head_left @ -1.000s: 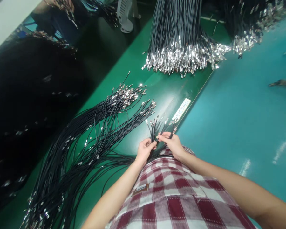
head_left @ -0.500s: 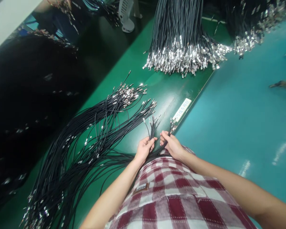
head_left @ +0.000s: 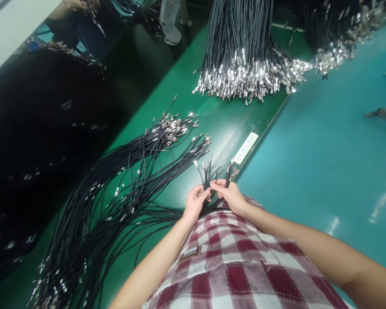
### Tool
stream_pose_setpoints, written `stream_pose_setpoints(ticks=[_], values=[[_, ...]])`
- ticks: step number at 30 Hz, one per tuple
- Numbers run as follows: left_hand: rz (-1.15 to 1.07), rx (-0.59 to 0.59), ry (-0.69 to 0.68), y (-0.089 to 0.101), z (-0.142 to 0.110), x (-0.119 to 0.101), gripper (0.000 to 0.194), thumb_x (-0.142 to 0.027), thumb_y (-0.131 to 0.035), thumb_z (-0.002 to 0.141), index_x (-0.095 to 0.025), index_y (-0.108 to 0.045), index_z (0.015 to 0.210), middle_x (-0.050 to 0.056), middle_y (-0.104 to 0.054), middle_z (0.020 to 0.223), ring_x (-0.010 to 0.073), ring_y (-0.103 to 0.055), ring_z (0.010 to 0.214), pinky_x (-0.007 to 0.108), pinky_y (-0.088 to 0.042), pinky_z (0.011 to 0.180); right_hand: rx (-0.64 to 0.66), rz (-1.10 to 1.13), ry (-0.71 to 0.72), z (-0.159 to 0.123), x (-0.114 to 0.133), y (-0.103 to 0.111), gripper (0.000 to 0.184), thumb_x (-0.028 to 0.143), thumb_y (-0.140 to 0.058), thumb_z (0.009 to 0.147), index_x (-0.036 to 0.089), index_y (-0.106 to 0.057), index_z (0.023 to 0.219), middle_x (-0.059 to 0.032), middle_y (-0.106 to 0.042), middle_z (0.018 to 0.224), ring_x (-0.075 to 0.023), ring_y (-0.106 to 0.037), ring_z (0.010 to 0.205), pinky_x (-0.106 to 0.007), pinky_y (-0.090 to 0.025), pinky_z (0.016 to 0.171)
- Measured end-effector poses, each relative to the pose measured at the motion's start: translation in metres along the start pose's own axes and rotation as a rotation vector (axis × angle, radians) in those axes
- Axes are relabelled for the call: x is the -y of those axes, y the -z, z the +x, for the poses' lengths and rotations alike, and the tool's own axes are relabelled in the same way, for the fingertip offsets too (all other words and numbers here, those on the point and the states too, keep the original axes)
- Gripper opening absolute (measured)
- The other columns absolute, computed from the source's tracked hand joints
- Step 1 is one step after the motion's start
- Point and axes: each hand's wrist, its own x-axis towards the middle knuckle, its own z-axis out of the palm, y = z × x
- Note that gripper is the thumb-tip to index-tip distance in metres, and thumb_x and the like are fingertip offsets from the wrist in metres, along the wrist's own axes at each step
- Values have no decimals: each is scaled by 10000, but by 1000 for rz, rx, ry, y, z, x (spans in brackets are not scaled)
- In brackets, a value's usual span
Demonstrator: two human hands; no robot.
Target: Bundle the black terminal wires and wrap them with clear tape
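Note:
My left hand [head_left: 196, 200] is closed around a small bunch of black wires [head_left: 206, 174], whose metal-tipped ends fan out above the fingers. Close beside it, my right hand [head_left: 227, 193] grips a few more black wires [head_left: 228, 174] standing up near the table edge. The right fingertips touch, or nearly touch, the wires by the left thumb; a single wire leans between the hands. From both hands the wires trail left across the table edge, in front of the checked apron [head_left: 238, 257], and join a large pile of wires [head_left: 109, 184].
A thick bundle of wires [head_left: 241, 43] with shiny terminals lies at the back of the green table [head_left: 231, 116]; another bundle [head_left: 334, 51] is right of it. A white label [head_left: 246, 147] marks the table edge. A grey fan-like object [head_left: 170, 25] stands behind. Another person's arm shows top left.
My right hand has moved left until its fingertips meet the left hand's bunch. One wire now stands between the two hands. The wire piles have stayed put.

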Motion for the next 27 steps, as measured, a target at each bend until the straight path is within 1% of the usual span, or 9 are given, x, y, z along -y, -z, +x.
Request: stream_pose_setpoints(ticks=[3,7,9,13,17,21,24,27], values=[[86,20,-22,1,1,-1,389,-473,-780,669,-153,-572,595,-44,-508,539,76,-435,518,209,-325,524,-16,9,-4,2,-2,0,468,489,-863,479,164,-713,780,8,-599,580,-90,-362,470,-279,-303,490],[4,34,18,3,3,-1,375,-455,-811,624,-153,-589,640,-34,-558,571,81,-480,509,212,-369,532,-35,-54,15,4,-5,2,428,499,-858,489,161,-710,706,20,-545,518,-112,-407,494,-287,-335,513],[-31,35,31,3,3,-1,373,-441,-825,610,-150,-595,647,-24,-586,577,84,-508,513,214,-394,549,-31,-71,16,5,-5,3,423,501,-855,496,162,-712,705,31,-520,494,-115,-414,496,-286,-339,520],[-62,53,54,2,3,-3,337,-412,-817,628,-137,-622,632,-13,-615,574,82,-525,533,207,-413,581,-6,-111,24,4,-2,3,395,483,-852,513,166,-709,701,24,-553,530,-114,-421,508,-282,-334,523],[-127,14,124,2,4,-4,308,-357,-840,582,-133,-634,633,-16,-632,601,71,-527,531,193,-405,563,5,-78,16,4,-2,3,396,481,-846,521,164,-697,705,30,-546,533,-110,-411,509,-279,-327,523],[-173,-16,137,2,4,-7,333,-347,-859,551,-132,-627,655,-17,-630,575,75,-546,515,193,-420,557,-18,-36,18,5,-4,2,440,504,-847,505,163,-677,725,50,-505,508,-103,-395,488,-274,-319,511],[-157,-5,146,0,3,-8,366,-329,-877,510,-141,-602,661,-23,-631,560,80,-547,494,197,-424,538,-6,-81,25,5,-4,1,460,520,-843,517,166,-670,754,54,-497,503,-103,-393,474,-269,-310,493],[-158,-7,171,-1,3,-7,368,-316,-880,492,-134,-610,662,-18,-642,572,77,-552,502,192,-428,540,-3,-124,56,5,-3,1,447,534,-834,524,167,-664,713,47,-494,491,-109,-404,476,-273,-327,497]])
